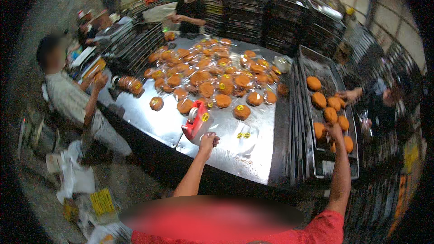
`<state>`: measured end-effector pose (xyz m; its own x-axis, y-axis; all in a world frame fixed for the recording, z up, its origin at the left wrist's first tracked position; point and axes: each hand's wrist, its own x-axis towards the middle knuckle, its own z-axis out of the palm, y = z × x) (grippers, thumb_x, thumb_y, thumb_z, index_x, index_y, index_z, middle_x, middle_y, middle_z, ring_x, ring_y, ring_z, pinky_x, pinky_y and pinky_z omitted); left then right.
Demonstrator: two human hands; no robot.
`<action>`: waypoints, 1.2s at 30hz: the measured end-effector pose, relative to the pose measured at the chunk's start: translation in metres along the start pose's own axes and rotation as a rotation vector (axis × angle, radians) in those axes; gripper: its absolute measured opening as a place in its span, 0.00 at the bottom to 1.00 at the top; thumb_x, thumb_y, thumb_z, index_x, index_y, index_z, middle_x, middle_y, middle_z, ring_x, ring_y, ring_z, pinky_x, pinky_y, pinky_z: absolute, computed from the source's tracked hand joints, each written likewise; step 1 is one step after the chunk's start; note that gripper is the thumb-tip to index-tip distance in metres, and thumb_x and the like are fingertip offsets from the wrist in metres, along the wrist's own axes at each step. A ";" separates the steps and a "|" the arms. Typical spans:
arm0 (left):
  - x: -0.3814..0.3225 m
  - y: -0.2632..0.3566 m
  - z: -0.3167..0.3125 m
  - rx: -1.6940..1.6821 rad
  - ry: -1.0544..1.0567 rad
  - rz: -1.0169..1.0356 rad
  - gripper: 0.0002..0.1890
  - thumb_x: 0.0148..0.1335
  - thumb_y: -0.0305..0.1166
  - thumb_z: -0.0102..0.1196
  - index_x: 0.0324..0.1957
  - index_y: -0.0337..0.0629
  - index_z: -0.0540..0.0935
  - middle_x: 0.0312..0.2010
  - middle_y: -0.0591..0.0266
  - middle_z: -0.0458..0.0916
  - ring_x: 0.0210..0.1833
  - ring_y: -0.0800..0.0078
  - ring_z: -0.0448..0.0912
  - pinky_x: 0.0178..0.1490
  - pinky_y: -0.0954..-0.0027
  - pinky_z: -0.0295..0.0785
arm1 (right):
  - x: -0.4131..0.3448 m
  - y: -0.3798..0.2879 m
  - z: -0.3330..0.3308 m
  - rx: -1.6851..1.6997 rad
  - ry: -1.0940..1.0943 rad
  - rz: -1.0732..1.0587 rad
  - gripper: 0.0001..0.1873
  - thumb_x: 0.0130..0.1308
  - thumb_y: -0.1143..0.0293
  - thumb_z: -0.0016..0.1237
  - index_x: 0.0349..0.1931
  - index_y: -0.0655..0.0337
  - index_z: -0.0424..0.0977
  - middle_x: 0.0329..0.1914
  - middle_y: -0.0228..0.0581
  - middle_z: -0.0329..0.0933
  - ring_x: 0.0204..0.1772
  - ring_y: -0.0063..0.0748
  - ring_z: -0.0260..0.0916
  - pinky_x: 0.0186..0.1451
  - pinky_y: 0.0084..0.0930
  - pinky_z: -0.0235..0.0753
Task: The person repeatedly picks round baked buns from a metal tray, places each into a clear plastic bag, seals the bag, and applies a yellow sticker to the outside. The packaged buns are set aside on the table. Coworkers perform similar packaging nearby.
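My left hand (209, 141) is over the front part of a shiny metal table (223, 152), its fingers curled around what looks like a clear plastic bag. Just beyond it stands a red tape dispenser (196, 118). On the right, my right hand (334, 129) reaches down among round orange-brown buns (318, 100) in a metal baking tray (315, 149); whether it grips one is hard to tell. Clear bags with yellow labels (245, 135) lie between my hands. Many wrapped buns (206, 89) are heaped on the table's middle and far side.
A person at the right reaches a hand (351, 95) into the same tray. Another person (69, 84) stands at the left, near a bag of buns (130, 86); a third (190, 10) is across the table. Stacked trays and racks (237, 6) stand behind. Plastic bags lie low at the left.
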<state>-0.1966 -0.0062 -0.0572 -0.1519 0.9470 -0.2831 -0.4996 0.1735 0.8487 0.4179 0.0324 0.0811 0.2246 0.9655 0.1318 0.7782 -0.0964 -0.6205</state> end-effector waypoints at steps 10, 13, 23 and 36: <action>-0.022 0.018 0.025 -0.607 -0.458 -0.115 0.09 0.67 0.38 0.52 0.39 0.42 0.75 0.29 0.68 0.73 0.30 0.79 0.71 0.32 0.74 0.63 | -0.065 -0.080 -0.022 0.291 -0.178 0.285 0.16 0.56 0.75 0.56 0.44 0.63 0.67 0.34 0.40 0.71 0.29 0.27 0.70 0.25 0.30 0.69; -0.024 0.006 0.029 -0.323 -0.176 -0.071 0.09 0.66 0.36 0.53 0.39 0.42 0.74 0.29 0.68 0.72 0.26 0.79 0.67 0.31 0.73 0.64 | -0.073 -0.097 -0.024 -0.129 0.208 0.051 0.17 0.57 0.74 0.56 0.46 0.62 0.67 0.44 0.44 0.71 0.37 0.31 0.72 0.27 0.31 0.73; -0.027 -0.025 0.088 -0.372 0.116 -0.346 0.09 0.62 0.40 0.60 0.41 0.55 0.77 0.37 0.75 0.73 0.40 0.75 0.69 0.37 0.65 0.65 | -0.173 -0.199 0.169 0.878 -0.145 0.019 0.23 0.60 0.74 0.54 0.56 0.65 0.67 0.45 0.42 0.76 0.38 0.28 0.78 0.28 0.23 0.80; -0.074 -0.005 0.142 -0.007 -0.102 -0.339 0.23 0.68 0.42 0.44 0.55 0.34 0.76 0.50 0.57 0.79 0.52 0.67 0.75 0.57 0.66 0.70 | -0.191 -0.203 0.212 0.719 -0.071 0.088 0.19 0.57 0.72 0.56 0.50 0.63 0.74 0.35 0.42 0.80 0.36 0.27 0.77 0.36 0.26 0.78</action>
<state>-0.0621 -0.0384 0.0230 0.1091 0.8580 -0.5020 -0.5129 0.4811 0.7109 0.0927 -0.0810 0.0180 0.2109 0.9772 0.0225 0.1759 -0.0153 -0.9843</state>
